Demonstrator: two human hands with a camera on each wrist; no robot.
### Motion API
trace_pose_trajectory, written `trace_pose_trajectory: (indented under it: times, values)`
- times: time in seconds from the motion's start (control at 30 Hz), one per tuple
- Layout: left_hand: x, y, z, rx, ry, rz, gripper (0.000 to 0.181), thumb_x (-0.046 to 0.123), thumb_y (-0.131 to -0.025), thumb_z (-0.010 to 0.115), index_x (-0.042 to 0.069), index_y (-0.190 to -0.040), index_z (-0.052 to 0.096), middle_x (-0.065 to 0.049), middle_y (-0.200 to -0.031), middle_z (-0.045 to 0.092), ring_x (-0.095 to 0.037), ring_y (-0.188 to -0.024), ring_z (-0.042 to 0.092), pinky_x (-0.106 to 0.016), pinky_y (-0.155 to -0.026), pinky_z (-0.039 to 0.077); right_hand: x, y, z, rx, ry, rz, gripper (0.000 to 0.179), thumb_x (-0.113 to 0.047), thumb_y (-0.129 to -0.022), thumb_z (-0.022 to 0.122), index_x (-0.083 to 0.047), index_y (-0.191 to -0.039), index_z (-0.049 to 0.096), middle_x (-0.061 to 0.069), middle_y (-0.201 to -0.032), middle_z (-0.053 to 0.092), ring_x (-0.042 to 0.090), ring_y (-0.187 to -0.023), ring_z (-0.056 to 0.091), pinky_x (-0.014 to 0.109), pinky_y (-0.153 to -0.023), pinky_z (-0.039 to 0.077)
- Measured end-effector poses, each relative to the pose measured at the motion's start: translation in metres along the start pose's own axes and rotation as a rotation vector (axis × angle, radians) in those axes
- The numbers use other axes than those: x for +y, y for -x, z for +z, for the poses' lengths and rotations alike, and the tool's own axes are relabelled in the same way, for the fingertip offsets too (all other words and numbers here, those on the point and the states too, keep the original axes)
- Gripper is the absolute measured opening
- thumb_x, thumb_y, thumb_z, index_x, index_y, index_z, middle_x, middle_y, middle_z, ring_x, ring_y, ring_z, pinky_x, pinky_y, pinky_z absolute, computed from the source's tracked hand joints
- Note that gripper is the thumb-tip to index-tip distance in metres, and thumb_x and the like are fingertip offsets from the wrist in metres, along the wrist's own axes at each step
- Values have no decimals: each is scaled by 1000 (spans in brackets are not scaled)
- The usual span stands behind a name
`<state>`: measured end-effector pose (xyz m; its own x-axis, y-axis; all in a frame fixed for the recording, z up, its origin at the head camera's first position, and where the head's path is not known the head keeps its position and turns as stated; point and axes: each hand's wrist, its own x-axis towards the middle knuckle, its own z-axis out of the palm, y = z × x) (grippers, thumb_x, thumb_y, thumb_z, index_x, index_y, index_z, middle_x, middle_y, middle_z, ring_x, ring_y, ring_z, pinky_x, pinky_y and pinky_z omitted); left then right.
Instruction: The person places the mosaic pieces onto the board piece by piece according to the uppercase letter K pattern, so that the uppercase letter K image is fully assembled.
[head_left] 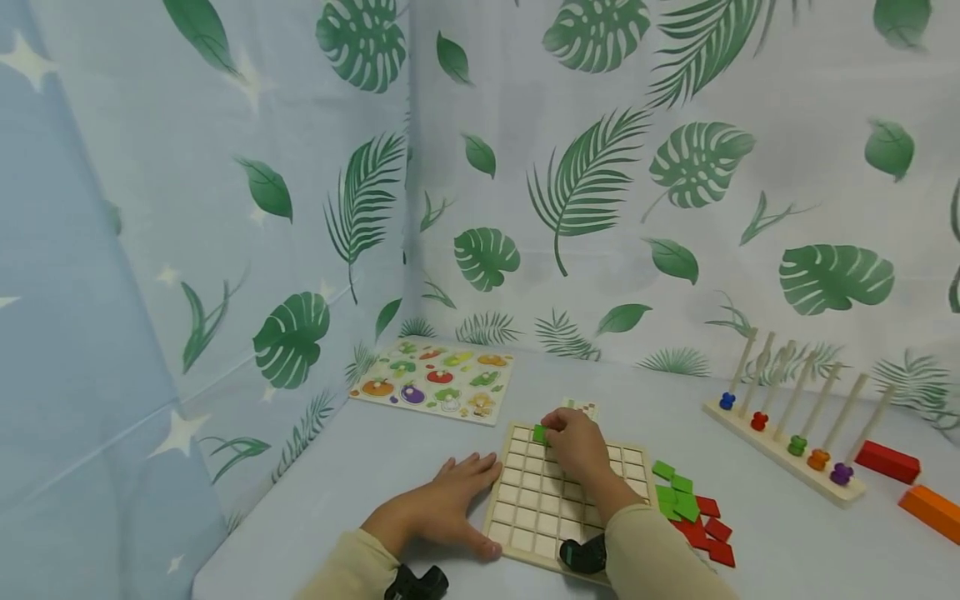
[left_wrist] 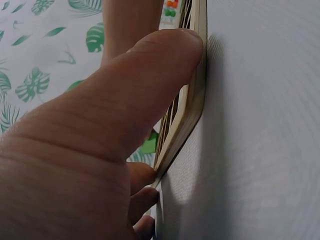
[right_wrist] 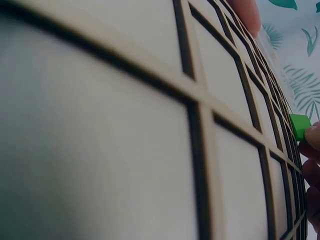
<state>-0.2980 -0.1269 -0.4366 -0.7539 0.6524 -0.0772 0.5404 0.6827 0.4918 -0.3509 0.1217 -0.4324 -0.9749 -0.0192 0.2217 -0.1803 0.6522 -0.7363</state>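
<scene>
A wooden grid board [head_left: 528, 500] with rows of square recesses lies flat on the table. My right hand [head_left: 576, 446] reaches over it and pinches a small green square tile [head_left: 540, 434] at the far row, near the far left corner. In the right wrist view the green tile [right_wrist: 299, 126] shows at the fingertips, against the grid; whether it sits in a recess I cannot tell. Fingers spread, my left hand [head_left: 448, 506] rests along the board's left side. In the left wrist view its thumb [left_wrist: 160, 60] touches the board's edge [left_wrist: 196, 100].
Loose green tiles [head_left: 667, 498] and red tiles [head_left: 721, 553] lie right of the board. Behind it is a small patterned card [head_left: 588, 407]. A vegetable puzzle board [head_left: 420, 382] stands back left. A peg rack [head_left: 780, 451] with coloured bears and red [head_left: 888, 462] and orange blocks [head_left: 932, 512] are at right.
</scene>
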Motion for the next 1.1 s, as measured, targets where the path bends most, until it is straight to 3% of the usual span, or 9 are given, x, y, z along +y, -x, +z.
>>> trace_pose_trajectory:
  times: [0.33,0.53,0.77,0.93,1.1]
  values:
    - [1,8,-1,17,10,-35,115,65,-75,81,11,-162,28,-6,-168,20,-30,-154,13,-56,-122,6,-5,-3,13,-25,73,-35,19,-9,-98,67,-5,-115,74,6,-101,68,26,-91,65,45,-74,54]
    - [2,5,0,8,30,-16,115,66,-76,80,12,-163,27,-6,-168,20,-30,-154,12,-56,-122,5,-4,4,8,-57,156,-60,26,-8,-97,67,-3,-122,74,13,-116,65,34,-106,64,53,-83,54]
    - [6,2,2,-2,51,10,116,66,-76,80,11,-163,27,-7,-168,19,-30,-154,11,-56,-122,4,-2,24,-14,-108,123,-110,25,-7,-98,68,-4,-122,73,24,-136,56,34,-106,64,46,-78,57]
    - [6,1,3,-7,53,18,116,67,-75,79,11,-163,27,-7,-168,19,-31,-155,10,-56,-122,3,9,39,-41,-122,80,-94,25,-9,-100,66,-7,-124,72,12,-126,62,29,-105,62,43,-77,56]
    - [1,3,1,-7,75,14,117,66,-76,80,10,-163,25,-8,-169,18,-31,-155,9,-57,-122,2,32,47,-80,-77,208,-58,27,-12,-99,67,-5,-124,71,10,-118,63,33,-110,61,49,-85,55]
